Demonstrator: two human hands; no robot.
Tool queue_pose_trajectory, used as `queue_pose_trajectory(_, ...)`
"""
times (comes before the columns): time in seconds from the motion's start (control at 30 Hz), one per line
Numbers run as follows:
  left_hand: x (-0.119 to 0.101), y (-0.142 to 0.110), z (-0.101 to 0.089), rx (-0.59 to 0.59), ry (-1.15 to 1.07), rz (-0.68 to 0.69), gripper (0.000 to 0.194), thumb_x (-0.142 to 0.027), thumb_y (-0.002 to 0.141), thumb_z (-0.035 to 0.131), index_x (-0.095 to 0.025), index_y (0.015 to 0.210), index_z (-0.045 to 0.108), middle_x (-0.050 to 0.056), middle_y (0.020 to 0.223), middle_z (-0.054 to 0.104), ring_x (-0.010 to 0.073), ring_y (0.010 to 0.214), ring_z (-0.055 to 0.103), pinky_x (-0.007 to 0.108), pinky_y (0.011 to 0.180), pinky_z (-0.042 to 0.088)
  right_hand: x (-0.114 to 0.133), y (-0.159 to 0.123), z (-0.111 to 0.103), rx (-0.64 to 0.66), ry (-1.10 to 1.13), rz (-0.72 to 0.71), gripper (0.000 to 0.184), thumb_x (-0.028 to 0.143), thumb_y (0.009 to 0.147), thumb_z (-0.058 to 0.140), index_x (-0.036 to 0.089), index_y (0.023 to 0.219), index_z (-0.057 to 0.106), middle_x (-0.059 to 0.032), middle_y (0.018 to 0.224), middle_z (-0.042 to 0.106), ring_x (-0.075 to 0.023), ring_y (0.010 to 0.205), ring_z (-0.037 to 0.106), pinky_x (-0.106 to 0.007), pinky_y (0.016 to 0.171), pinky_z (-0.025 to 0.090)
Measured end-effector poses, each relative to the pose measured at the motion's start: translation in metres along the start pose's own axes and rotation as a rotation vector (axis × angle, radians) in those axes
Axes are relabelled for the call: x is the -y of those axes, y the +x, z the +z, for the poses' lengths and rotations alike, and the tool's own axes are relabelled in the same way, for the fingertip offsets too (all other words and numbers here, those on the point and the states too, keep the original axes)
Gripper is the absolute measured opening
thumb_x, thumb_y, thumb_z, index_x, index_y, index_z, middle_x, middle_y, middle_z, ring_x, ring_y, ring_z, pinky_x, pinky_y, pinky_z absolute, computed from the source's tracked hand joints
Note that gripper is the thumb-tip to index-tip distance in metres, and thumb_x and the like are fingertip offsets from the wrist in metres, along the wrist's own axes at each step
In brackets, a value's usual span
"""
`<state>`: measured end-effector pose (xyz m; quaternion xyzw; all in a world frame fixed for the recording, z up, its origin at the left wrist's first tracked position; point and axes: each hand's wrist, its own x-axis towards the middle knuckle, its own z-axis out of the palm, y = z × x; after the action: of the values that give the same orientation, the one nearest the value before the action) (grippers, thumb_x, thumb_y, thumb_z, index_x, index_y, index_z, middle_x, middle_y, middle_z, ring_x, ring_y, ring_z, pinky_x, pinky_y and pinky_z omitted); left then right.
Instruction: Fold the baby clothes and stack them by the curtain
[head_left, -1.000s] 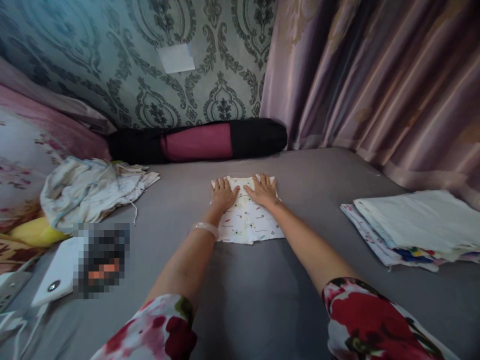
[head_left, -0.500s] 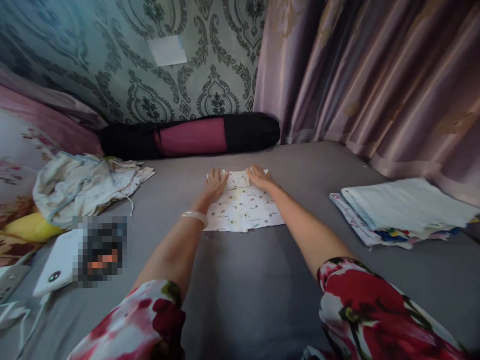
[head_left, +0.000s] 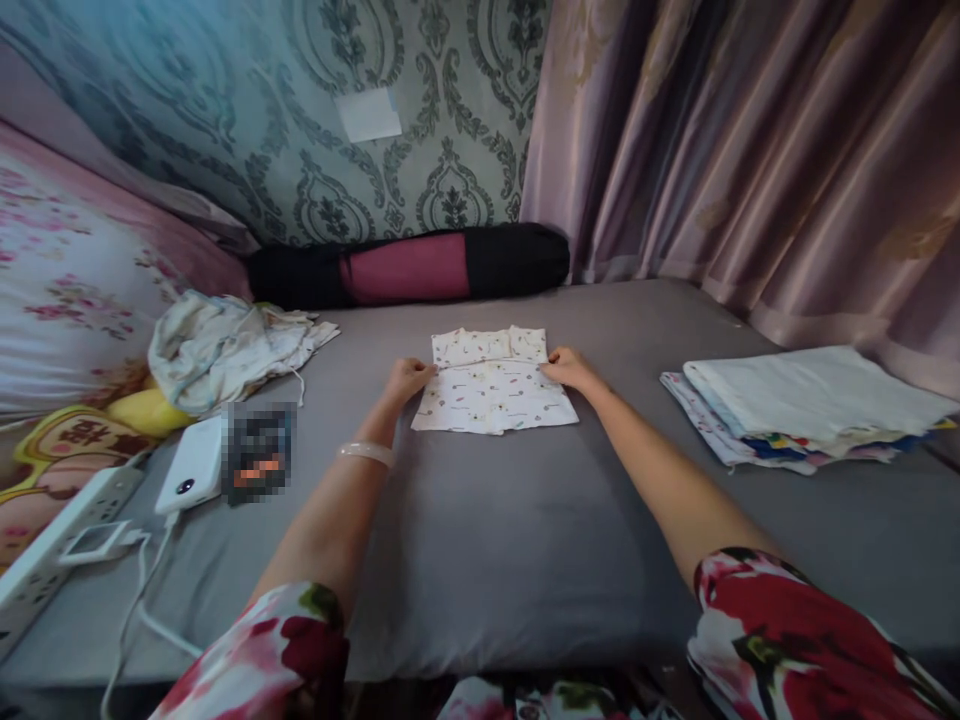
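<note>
A small white printed garment [head_left: 491, 395] lies flat and folded on the grey bed sheet [head_left: 510, 560]. A crease runs across it, and its narrower upper part lies beyond that crease. At the left end of the crease, my left hand [head_left: 410, 380] pinches the cloth edge between thumb and fingers. My right hand [head_left: 576, 370] grips the opposite edge at about the same height. A pale bangle circles my left wrist.
Folded cloths are stacked [head_left: 810, 400] at the right. Crumpled pale clothing [head_left: 225, 350], a white power bank [head_left: 193, 465] and a power strip [head_left: 75, 530] with cables lie left. A black and maroon roll bag [head_left: 409, 268] rests along the wall.
My hands have moved from lying flat on the garment's upper part to pinching its two side edges lower down. The view has shifted, bringing the bed's front edge into sight.
</note>
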<state>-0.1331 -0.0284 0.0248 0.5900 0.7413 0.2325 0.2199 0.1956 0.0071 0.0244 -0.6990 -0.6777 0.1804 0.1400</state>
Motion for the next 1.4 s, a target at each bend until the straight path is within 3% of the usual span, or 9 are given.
queue_pose_trajectory(0.27,-0.008,0.002,0.004,-0.022,0.032,-0.101,0.017,-0.033,0.073,0.064,-0.017,0.079,0.067,0.01,0.081,0.07,0.0225,0.084,0.064,0.028,0.07,0.047,0.005,-0.01,0.008,-0.044,-0.105,0.033,0.029,0.034,0.089,0.05,0.017,0.104,0.068,-0.0162,0.109,0.068,-0.0261,0.102,0.063,-0.032,0.079,0.045)
queue_pose_trajectory(0.5,-0.006,0.004,0.009,-0.05,0.072,-0.142,0.019,-0.027,0.07,0.062,-0.016,0.084,0.067,0.019,0.094,0.07,0.0338,0.096,0.065,0.041,0.073,0.051,0.004,-0.022,0.01,-0.129,-0.088,0.006,0.03,0.029,0.092,0.045,0.014,0.111,0.063,-0.0193,0.11,0.066,-0.0282,0.103,0.063,-0.035,0.08,0.047)
queue_pose_trajectory(0.7,-0.006,0.013,0.006,0.01,0.14,-0.162,0.027,-0.028,0.065,0.067,-0.015,0.089,0.069,0.017,0.078,0.071,0.032,0.084,0.068,0.039,0.067,0.052,0.006,-0.029,0.005,-0.065,-0.072,0.036,0.028,0.024,0.088,0.048,0.013,0.106,0.066,-0.0197,0.107,0.068,-0.0278,0.102,0.063,-0.035,0.082,0.046)
queue_pose_trajectory(0.87,-0.014,0.003,0.005,0.0,0.16,-0.179,0.022,-0.026,0.07,0.064,-0.013,0.087,0.069,0.021,0.087,0.071,0.0329,0.092,0.068,0.039,0.072,0.052,0.009,-0.039,0.002,-0.042,-0.086,0.075,0.031,0.03,0.091,0.047,0.013,0.109,0.065,-0.0214,0.112,0.065,-0.0307,0.105,0.062,-0.038,0.084,0.046)
queue_pose_trajectory(1.03,-0.02,-0.018,0.009,-0.067,0.173,-0.147,0.026,-0.032,0.081,0.055,-0.012,0.095,0.067,0.024,0.106,0.068,0.0339,0.105,0.064,0.042,0.081,0.049,0.006,-0.047,0.004,-0.072,-0.069,0.043,0.03,0.032,0.093,0.044,0.016,0.113,0.06,-0.0171,0.112,0.066,-0.027,0.106,0.061,-0.036,0.085,0.045)
queue_pose_trajectory(1.13,-0.021,-0.027,0.006,-0.086,0.172,-0.117,0.035,-0.043,0.085,0.051,-0.013,0.096,0.065,0.025,0.106,0.067,0.0347,0.104,0.063,0.043,0.081,0.048,0.003,-0.05,0.004,-0.082,-0.012,0.028,0.031,0.037,0.092,0.047,0.018,0.114,0.058,-0.0139,0.111,0.066,-0.0251,0.104,0.062,-0.033,0.083,0.045)
queue_pose_trajectory(1.27,-0.015,-0.037,-0.004,-0.021,0.178,-0.071,0.036,-0.045,0.084,0.054,-0.012,0.095,0.065,0.024,0.106,0.067,0.0332,0.104,0.062,0.04,0.08,0.048,-0.003,-0.058,0.002,-0.064,0.04,-0.015,0.037,0.036,0.088,0.052,0.018,0.121,0.054,-0.0109,0.106,0.068,-0.0227,0.094,0.063,-0.03,0.078,0.045)
queue_pose_trajectory(1.4,-0.002,-0.052,-0.016,0.106,0.068,-0.006,0.049,-0.039,0.08,0.06,-0.009,0.119,0.056,0.016,0.099,0.068,0.0254,0.093,0.064,0.031,0.074,0.048,-0.013,-0.075,-0.004,-0.003,0.076,-0.13,0.043,0.033,0.087,0.052,0.019,0.127,0.053,-0.0051,0.087,0.067,-0.018,0.076,0.061,-0.027,0.071,0.043)
